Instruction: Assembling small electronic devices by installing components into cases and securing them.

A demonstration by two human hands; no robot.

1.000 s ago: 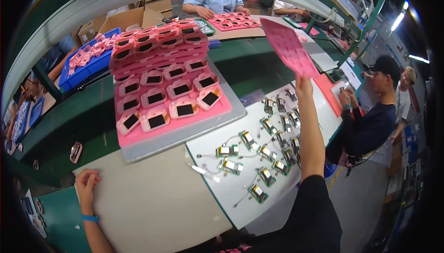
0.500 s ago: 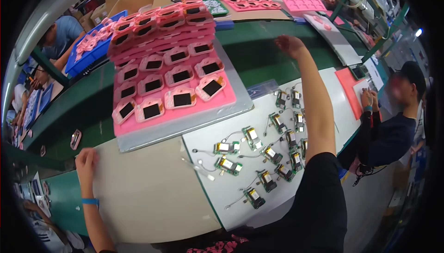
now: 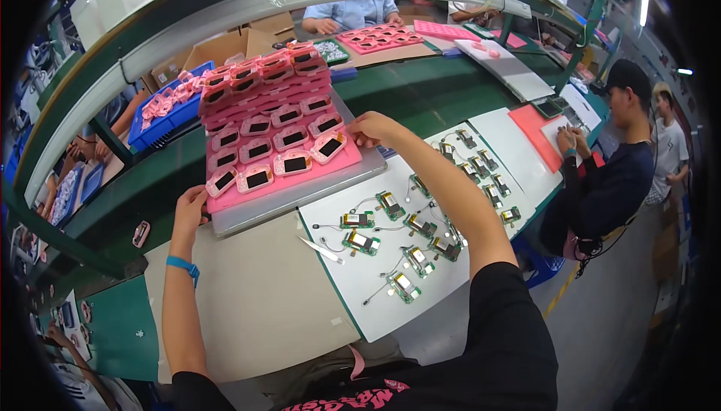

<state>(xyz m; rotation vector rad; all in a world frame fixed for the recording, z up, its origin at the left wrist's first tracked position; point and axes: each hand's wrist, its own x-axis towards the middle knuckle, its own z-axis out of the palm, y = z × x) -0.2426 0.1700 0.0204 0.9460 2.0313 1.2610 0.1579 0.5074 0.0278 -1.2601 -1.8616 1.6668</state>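
A pink foam tray (image 3: 324,169) lies on a grey slab, bearing rows of pink device shells (image 3: 256,177) with dark screens. My left hand (image 3: 192,202) is closed at the tray's near left corner, thumb and fingers pinching its edge. At the right side of the same tray my right hand (image 3: 373,129) bends its fingers round the rim; the fingertips are partly hidden. Behind, more loaded pink trays (image 3: 270,73) are piled up and tilted. Beneath my right forearm, several green circuit boards (image 3: 356,220) with batteries and wires rest on a white sheet.
A beige mat (image 3: 248,298) covers the bench in front of me. Pink parts fill a blue bin (image 3: 161,122) at the far left. A green conveyor belt (image 3: 405,77) runs behind the trays. A co-worker in a cap (image 3: 623,133) sits at the right; an overhead rail (image 3: 225,17) crosses above.
Both hands have come to the pink tray: the left moved up from the mat's edge, the right came back from over the belt. The view has shifted, showing more overhead rail.
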